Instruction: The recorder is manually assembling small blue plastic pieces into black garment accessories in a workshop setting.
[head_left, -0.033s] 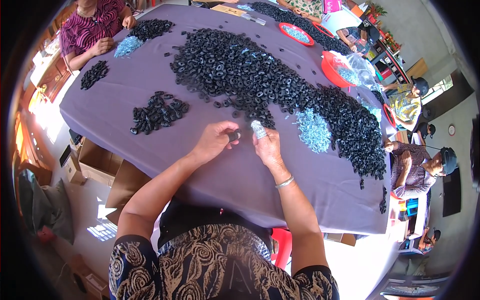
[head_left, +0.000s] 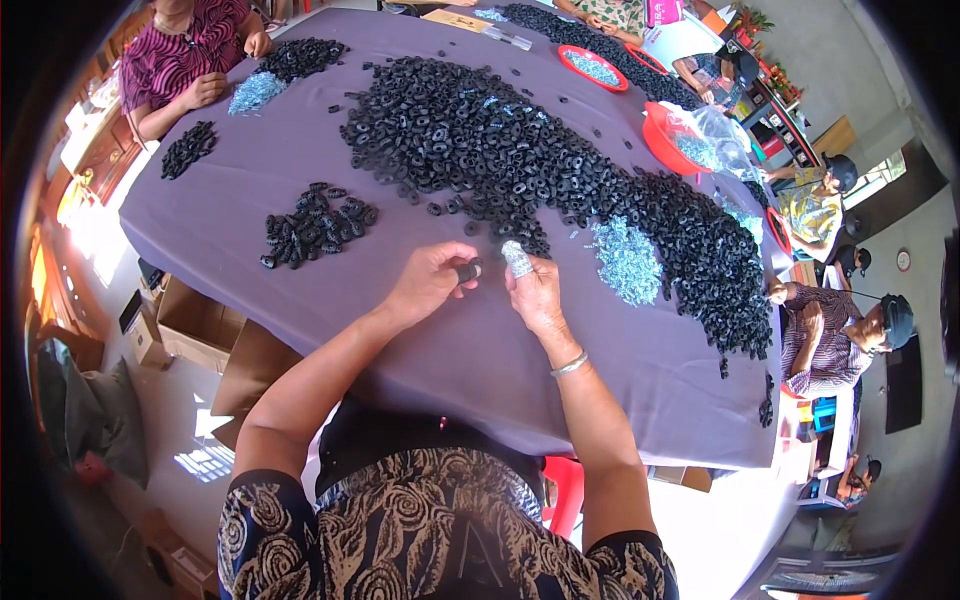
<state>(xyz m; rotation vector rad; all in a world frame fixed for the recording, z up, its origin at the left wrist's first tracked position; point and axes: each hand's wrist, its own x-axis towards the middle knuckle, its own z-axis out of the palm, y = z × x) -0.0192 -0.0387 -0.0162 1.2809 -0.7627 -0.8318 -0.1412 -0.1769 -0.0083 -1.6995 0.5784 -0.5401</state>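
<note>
big round table (head_left: 300, 190) with a purple cloth takes up most of the view, and a huge heap of black rubbery rings (head_left: 520, 150) sprawls across its middle and right side. a smaller pile of the same rings (head_left: 315, 222) sits off to the left, well apart from the heap. a glittery mound of small silvery-blue bits (head_left: 628, 262) lies just beside the heap's near edge. red plastic bowls (head_left: 672, 138) sit at the far side.

left hand (head_left: 425, 285) has its fingers pinched shut on one black ring (head_left: 468, 270), held just above the cloth. right hand (head_left: 535, 290) is curled closed right next to it, fingertip in a pale, shiny cover (head_left: 516, 258); can't tell what it grips.
</note>
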